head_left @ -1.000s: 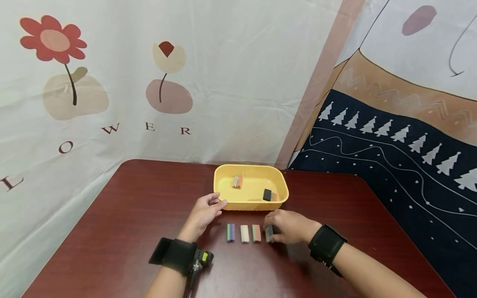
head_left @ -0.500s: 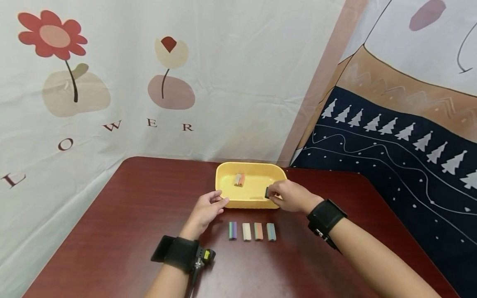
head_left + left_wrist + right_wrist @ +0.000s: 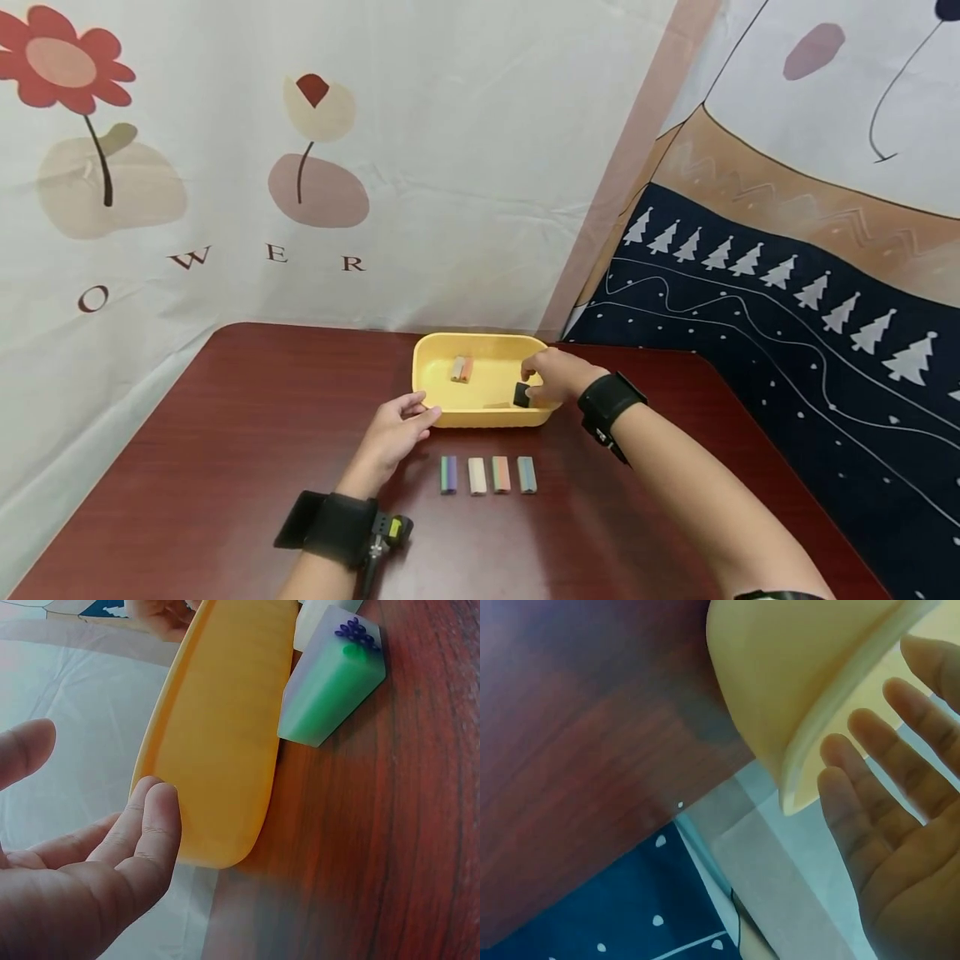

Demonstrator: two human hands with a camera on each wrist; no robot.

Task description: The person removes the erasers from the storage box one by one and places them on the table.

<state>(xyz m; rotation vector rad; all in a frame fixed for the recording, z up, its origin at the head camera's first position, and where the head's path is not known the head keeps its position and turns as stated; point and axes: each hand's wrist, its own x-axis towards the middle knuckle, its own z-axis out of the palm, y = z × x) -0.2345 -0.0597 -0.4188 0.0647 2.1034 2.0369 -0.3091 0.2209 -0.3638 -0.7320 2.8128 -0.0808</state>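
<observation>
the dark red table [image 3: 225,467] fills the near half of the scene, with printed cloth hanging behind it. toward its far edge sits the yellow tray [image 3: 427,392], long axis running left to right. inside it, far left of middle, lies a pair of small blocks [image 3: 462,368], and at its near right corner a black block [image 3: 521,394].

the right hand [image 3: 551,377] reaches over the tray's right end, fingers bent down around the black block; the head view suggests thumb and fingertips at its sides, though whether it is truly pinched or only touched is not clear. the right wrist view shows only spread, fairly straight fingers [image 3: 900,772] beside the tray's rim, so i cannot tell the grip for certain.

the left hand [image 3: 393,429] rests at the tray's near left corner, relaxed and holding nothing, fingertips [image 3: 154,825] touching the outer wall.

just near of the tray, four blocks lie in a row [image 3: 487,474], each with its long axis pointing near to far: purple-green, cream, red, blue-grey, left to right.

the black block lies right of centre, directly under the right hand and well apart from the left, so the right is plainly the nearer one.
</observation>
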